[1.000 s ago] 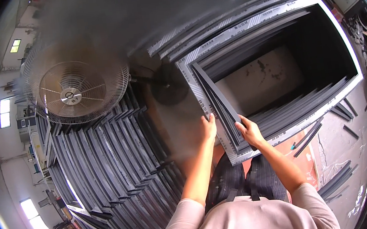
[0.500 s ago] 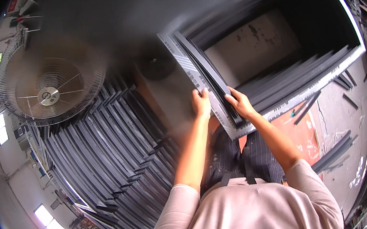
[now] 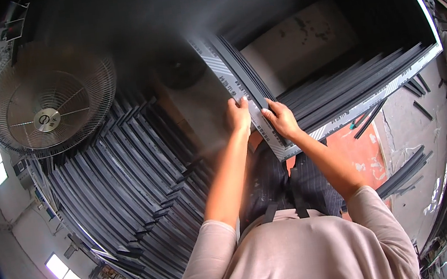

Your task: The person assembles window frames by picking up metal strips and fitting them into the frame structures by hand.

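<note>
Since a second earlier, your view swung so the fan [image 3: 51,109] slid further left and the grey frame [image 3: 246,97] drew closer to you. Beside the fan, stacked dark profiles [image 3: 123,185] leaned in rows, likely stored within reach. Your left hand [image 3: 238,116] gripped the frame's near rail from the outside, fingers curled over its edge, probably to steady it. Your right hand [image 3: 281,120] clasped the same rail from the inside, near the frame's corner above your lap.
</note>
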Tool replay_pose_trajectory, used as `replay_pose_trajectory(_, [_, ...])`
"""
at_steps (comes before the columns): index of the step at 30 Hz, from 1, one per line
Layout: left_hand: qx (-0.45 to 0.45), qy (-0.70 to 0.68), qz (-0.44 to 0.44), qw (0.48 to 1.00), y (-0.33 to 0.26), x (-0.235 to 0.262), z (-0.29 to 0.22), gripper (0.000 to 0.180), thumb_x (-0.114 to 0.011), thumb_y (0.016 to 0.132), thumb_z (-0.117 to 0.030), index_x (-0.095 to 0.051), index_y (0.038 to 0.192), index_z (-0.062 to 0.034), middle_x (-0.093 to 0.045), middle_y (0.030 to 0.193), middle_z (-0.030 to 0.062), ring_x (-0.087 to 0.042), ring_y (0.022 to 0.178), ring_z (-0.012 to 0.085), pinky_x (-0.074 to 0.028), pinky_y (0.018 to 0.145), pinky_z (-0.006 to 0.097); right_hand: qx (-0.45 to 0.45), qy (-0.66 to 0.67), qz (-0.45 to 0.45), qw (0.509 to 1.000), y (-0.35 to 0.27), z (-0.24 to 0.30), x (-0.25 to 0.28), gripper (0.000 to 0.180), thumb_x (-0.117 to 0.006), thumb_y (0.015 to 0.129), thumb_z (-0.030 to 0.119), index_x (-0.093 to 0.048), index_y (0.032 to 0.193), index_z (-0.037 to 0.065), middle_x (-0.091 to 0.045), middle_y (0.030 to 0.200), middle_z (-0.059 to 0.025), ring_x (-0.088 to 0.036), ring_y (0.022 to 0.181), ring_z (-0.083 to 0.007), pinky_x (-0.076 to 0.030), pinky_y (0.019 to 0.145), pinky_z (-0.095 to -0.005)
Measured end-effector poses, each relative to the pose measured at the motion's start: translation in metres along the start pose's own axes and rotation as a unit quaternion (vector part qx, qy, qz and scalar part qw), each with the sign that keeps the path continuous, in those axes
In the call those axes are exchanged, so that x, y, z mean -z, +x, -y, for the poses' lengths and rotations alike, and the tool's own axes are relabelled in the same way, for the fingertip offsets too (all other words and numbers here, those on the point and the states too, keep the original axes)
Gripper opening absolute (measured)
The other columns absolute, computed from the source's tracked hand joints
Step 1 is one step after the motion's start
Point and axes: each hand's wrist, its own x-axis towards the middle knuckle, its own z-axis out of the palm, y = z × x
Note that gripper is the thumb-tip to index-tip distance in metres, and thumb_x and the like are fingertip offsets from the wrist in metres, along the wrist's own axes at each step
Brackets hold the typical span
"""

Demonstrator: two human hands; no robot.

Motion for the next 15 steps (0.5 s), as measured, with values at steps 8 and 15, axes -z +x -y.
replay_pose_trajectory(8, [0.042, 0.142, -0.018, 0.989, -0.009, -0.001, -0.042, 0.084, -0.081, 0.069, -0.051, -0.050, 0.119, 0.0091, -0.059, 0.120, 0.0271, -0.061, 0.110, 0.0337, -0.048, 0.092, 0.040, -0.045, 0.088, 0.160, 0.982, 0.013, -0.021, 0.009, 0.041, -0.058, 0.093, 0.023, -0.055, 0.126, -0.002, -0.064, 0.106, -0.0236, -0.061, 0.105, -0.0337, -0.047, 0.089, -0.0386])
replay_pose_trajectory(15, [0.063, 0.201, -0.126, 0.969, -0.031, -0.019, -0.064, 0.077, -0.083, 0.062, -0.050, -0.052, 0.101, 0.0089, -0.060, 0.106, 0.0259, -0.062, 0.098, 0.0382, -0.052, 0.083, 0.044, -0.147, -0.006, 0.205, 0.968, 0.024, -0.014, 0.022, 0.059, -0.077, 0.081, 0.031, -0.057, 0.121, -0.008, -0.067, 0.103, -0.0212, -0.065, 0.095, -0.0283, -0.049, 0.086, -0.0363])
